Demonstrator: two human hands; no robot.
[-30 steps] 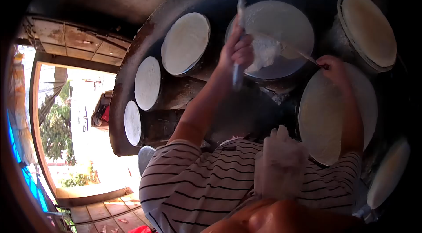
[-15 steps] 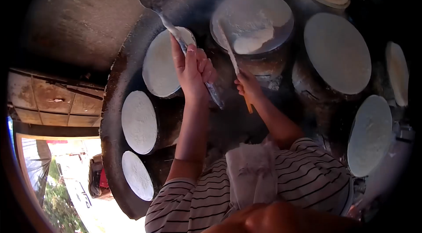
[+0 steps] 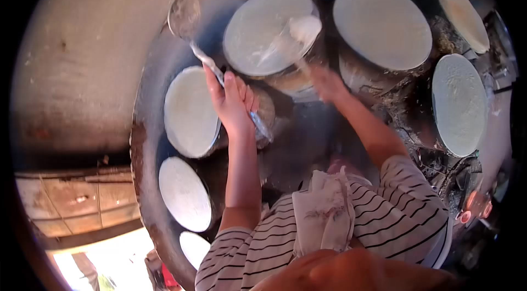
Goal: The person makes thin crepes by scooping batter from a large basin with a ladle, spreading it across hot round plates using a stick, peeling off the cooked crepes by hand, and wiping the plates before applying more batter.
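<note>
My left hand [image 3: 236, 101] is wrapped round the handle of a metal ladle [image 3: 185, 15], whose bowl is raised at the upper left. Blurred by motion, my right hand [image 3: 328, 83] grips a thin stick-like spreader [image 3: 301, 63] over a round griddle [image 3: 247, 35]. Pale batter coats much of this griddle, and a thicker white lump [image 3: 305, 29] shows near its right side. The spreader's far end is too smeared to make out.
Other round griddles with pale sheets stand around: left [image 3: 192, 110], lower left [image 3: 185, 194], upper right [image 3: 382, 26] and right [image 3: 460, 105]. A browned sheet [image 3: 464, 18] leans at the far right. The curved counter rim [image 3: 140, 181] runs along the left.
The view has swung, shifting the griddles leftward. The ladle has left its earlier place above the batter griddle and is now further left. The white batter lump has moved towards that griddle's right side.
</note>
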